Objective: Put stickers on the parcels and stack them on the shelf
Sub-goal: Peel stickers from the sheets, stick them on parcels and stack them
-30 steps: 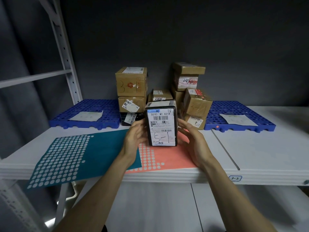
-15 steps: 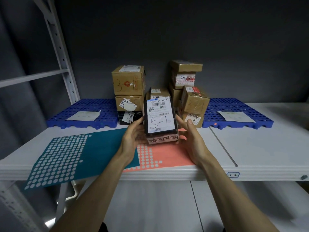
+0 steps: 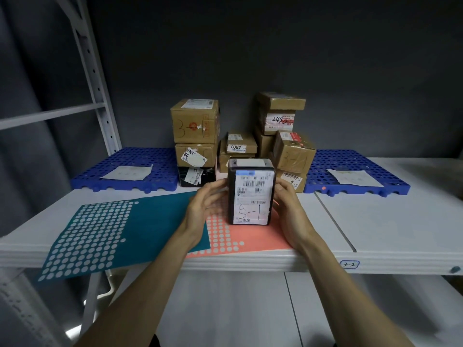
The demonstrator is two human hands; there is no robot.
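Note:
A black parcel (image 3: 251, 194) with a white shipping label marked "5-1" stands upright on the pink sticker sheet (image 3: 240, 240) at the shelf's front middle. My left hand (image 3: 205, 209) holds its left side and my right hand (image 3: 288, 204) holds its right side, fingers curled round the edges. A teal sticker sheet (image 3: 105, 231) with many white dots lies to the left, overlapping the pink one. Behind the parcel stand several brown cardboard parcels (image 3: 195, 121) stacked in piles.
Two blue perforated pallets sit at the back: the left pallet (image 3: 125, 176) and the right pallet (image 3: 355, 176), each with a paper sheet on it. The white shelf (image 3: 388, 221) carries a tag "3-2". A white shelf upright (image 3: 92, 78) rises at the left.
The parcel was tilted up off the shelf half a second ago, showing its underside; now it stands upright again on the pink sheet, both hands still on its sides.

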